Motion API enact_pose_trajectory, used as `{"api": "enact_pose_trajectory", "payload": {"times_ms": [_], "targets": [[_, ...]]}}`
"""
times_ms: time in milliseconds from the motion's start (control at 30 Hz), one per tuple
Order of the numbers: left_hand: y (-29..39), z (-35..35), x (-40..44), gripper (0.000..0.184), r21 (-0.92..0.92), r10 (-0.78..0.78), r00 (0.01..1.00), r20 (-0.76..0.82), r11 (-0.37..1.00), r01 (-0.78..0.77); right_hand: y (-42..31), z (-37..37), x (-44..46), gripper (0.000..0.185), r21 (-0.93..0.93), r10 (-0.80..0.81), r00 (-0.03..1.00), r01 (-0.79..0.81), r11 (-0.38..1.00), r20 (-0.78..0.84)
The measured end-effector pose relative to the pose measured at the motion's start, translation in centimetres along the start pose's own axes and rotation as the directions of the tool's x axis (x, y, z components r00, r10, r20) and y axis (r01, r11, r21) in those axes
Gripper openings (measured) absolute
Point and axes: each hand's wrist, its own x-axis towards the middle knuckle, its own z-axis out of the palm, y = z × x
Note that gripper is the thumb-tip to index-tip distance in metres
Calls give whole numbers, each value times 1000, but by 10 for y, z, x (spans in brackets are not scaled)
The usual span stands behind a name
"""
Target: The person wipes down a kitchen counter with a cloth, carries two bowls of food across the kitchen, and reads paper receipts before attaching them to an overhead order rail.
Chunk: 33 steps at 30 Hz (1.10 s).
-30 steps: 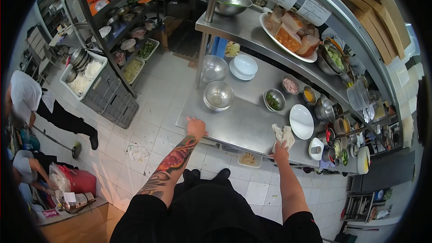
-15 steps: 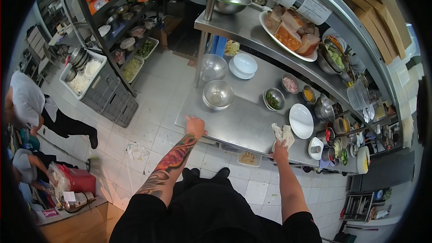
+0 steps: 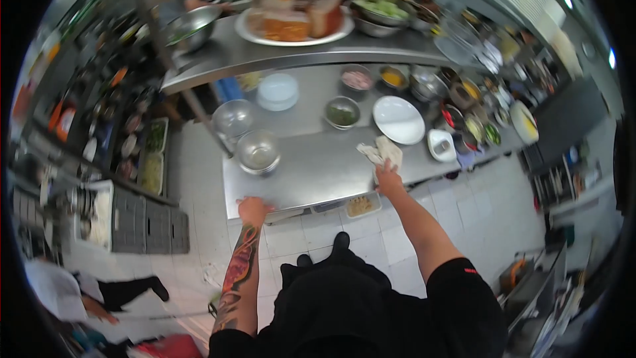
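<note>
Right hand point(image 3: 387, 179) on pale cloth point(image 3: 391, 151), left hand point(image 3: 252, 211) at edge of steel counter point(image 3: 315, 164)

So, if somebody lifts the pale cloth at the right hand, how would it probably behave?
The pale cloth would probably hang limp, since it lies in loose, crumpled folds. It is likely light, being just a small bunch of fabric at the right hand. If pushed, it may slide or bunch up, as the metal counter looks smooth.
</note>
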Motion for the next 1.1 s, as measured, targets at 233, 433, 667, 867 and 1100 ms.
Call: {"api": "enact_pose_trajectory", "payload": {"times_ms": [233,433,667,867,1100], "targets": [[-3,0,2,69,60,67,997,-46,996,-64,-3,-12,-13,96,83,15,999,-11,997,-45],[-3,-8,6,70,69,76,997,26,995,-78,-4,-13,-17,96,105,41,998,-35,994,-54],[3,-16,14,68,124,11,996,87,992,-22,-2,10,-10,69,41,29,978,-21,999,-205],[1,-3,20,69,102,-54,993,102,994,44,8,23,-12,94,136,6,972,27,990,-237],[4,19,17,88,28,-276,942,193,961,276,45,13,-18,70,694,-28,864,422,584,-502]]}}
